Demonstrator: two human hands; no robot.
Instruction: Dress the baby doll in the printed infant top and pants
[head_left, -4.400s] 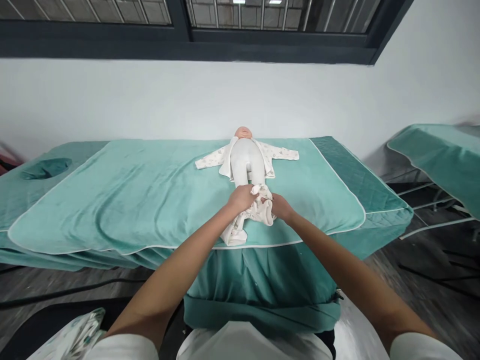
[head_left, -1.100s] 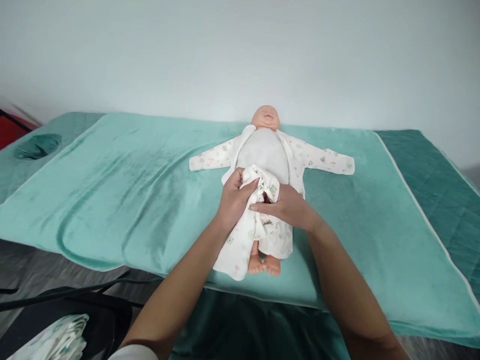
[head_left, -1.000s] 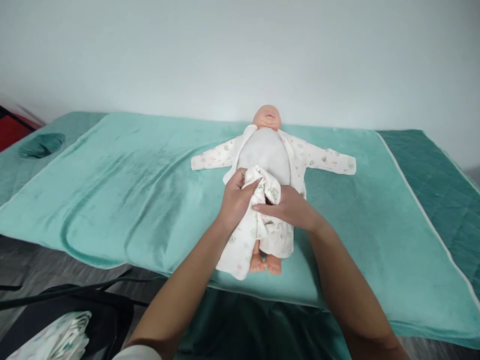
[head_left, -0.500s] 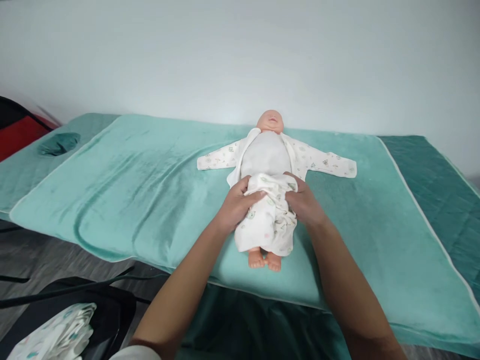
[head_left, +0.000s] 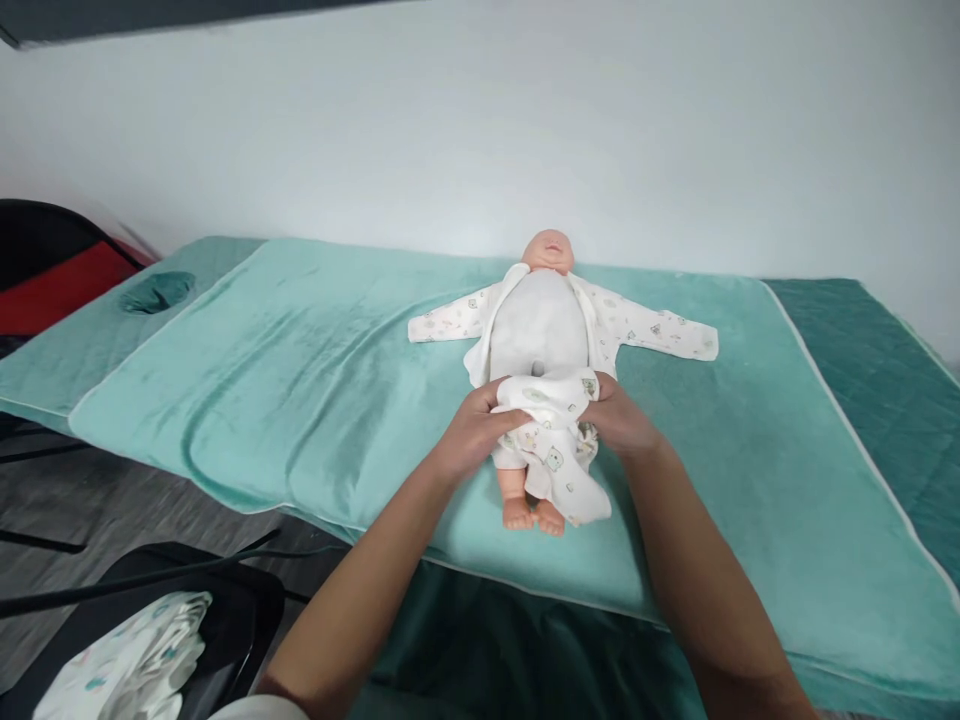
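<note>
A baby doll [head_left: 541, 322] lies on its back on a teal towel [head_left: 315, 380], head toward the wall, in an open white printed top with the sleeves spread out. White printed baby trousers [head_left: 553, 440] are bunched over its hips and legs, and its bare feet [head_left: 534, 514] stick out below. My left hand [head_left: 472, 432] grips the waistband on the doll's left side as I see it. My right hand [head_left: 621, 418] grips it on the other side. Both hands are closed on the cloth.
The towel covers a teal massage bed [head_left: 862, 340] with a face hole [head_left: 156, 292] at the far left. A black chair [head_left: 187, 620] at lower left holds folded printed cloth [head_left: 127, 665]. A red and black object [head_left: 52, 270] stands at the left edge.
From the doll's feet, my hands have drawn the trousers up its legs to its hips. In the last half second the waistband has gone a little higher and the view has shifted.
</note>
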